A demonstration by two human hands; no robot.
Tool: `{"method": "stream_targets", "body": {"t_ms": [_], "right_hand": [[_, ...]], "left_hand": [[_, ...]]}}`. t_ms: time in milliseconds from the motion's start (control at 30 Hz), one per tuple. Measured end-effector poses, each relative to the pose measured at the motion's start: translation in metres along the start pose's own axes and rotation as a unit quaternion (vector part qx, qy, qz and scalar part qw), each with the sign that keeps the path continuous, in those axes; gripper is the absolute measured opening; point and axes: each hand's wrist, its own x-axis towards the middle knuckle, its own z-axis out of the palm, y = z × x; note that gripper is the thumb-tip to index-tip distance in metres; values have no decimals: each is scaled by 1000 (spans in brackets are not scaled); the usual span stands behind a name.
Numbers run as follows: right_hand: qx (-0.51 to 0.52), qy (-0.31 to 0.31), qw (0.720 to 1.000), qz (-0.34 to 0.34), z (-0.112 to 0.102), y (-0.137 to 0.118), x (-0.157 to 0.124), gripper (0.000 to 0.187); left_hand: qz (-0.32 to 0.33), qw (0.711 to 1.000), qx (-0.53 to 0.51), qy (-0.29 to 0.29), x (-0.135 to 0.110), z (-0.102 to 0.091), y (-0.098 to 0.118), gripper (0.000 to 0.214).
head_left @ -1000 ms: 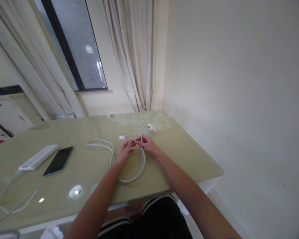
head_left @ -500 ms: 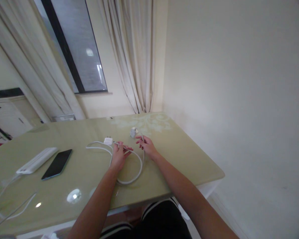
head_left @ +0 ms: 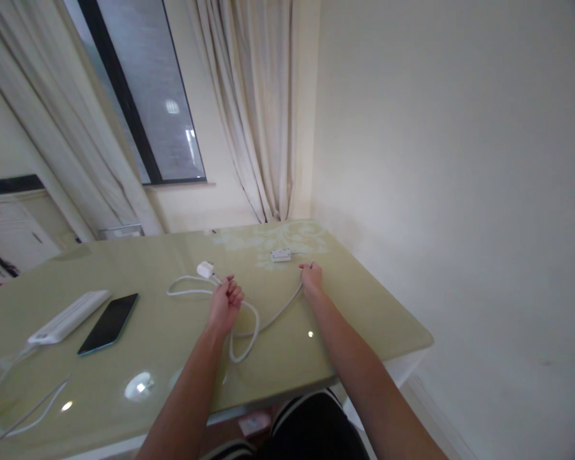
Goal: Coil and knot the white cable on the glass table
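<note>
A white cable [head_left: 249, 319] lies looped on the pale green table [head_left: 354, 300]. My left hand [head_left: 225, 300] is closed round the cable near a white plug end [head_left: 205, 269]. My right hand [head_left: 311, 278] is closed on the cable further right, just below its other white connector [head_left: 280, 255]. The stretch between my hands sags into a loop toward the table's front edge. Another loop runs left of my left hand.
A black phone [head_left: 108, 322] and a white power bank [head_left: 67, 316] lie at the left, with thin white leads [head_left: 23, 409] near the front left corner. Curtains [head_left: 253, 108] and a window [head_left: 138, 96] stand behind; a bare wall closes the right side.
My hands have moved apart: the right went right, the left stayed near the middle. The cable's loop has been drawn narrower, and the far connector now lies flat further right.
</note>
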Motion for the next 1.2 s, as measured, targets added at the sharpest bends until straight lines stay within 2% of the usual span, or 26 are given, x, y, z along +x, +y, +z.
{"method": "stream_targets", "body": {"t_ms": [100,200,333,400,467,567,633,667,733,800,867,967,1033,1100,1200], "right_hand": [[-55,48,997,-23,-15,-6,15,10],[-98,72,991,-49,-25,-13,21,26],[-157,90,977,-113,-27,-23,12,50],[-204,81,960,-175,-24,-28,-1,51],[-239,60,937,-248,-17,-33,-20,48],[-230,-19,910,-344,-2,-39,-54,41],[-205,-135,891,-381,10,-40,-77,37],[-198,-204,874,-395,16,-40,-88,36],[-205,-323,818,-430,25,-39,-107,35],[-229,-392,755,-473,30,-38,-122,36],[-250,-435,699,-510,31,-38,-131,38],[-263,-501,609,-556,28,-39,-135,38],[-261,-532,570,-569,25,-41,-134,38],[-255,-542,575,-558,23,-43,-133,39],[-242,-502,631,-540,24,-48,-130,34]], "left_hand": [[10,997,-73,30,3,-2,11,15],[-8,994,-101,41,2,-7,22,18],[-106,981,-155,-49,-6,-10,34,22],[-148,973,-150,-97,-11,-9,40,22],[-174,972,-101,-122,-15,-5,45,24],[-170,976,33,-133,-20,0,47,26],[-133,974,134,-124,-25,1,45,28],[-109,970,185,-113,-27,0,44,31],[-55,950,295,-84,-32,-2,40,39],[3,910,411,-62,-34,-4,42,49],[80,850,517,-63,-32,-2,52,54],[239,733,634,-65,-25,10,86,49],[326,653,683,-22,-22,22,116,45],[384,588,710,46,-25,35,147,41],[471,520,704,109,-38,46,186,42]]}}
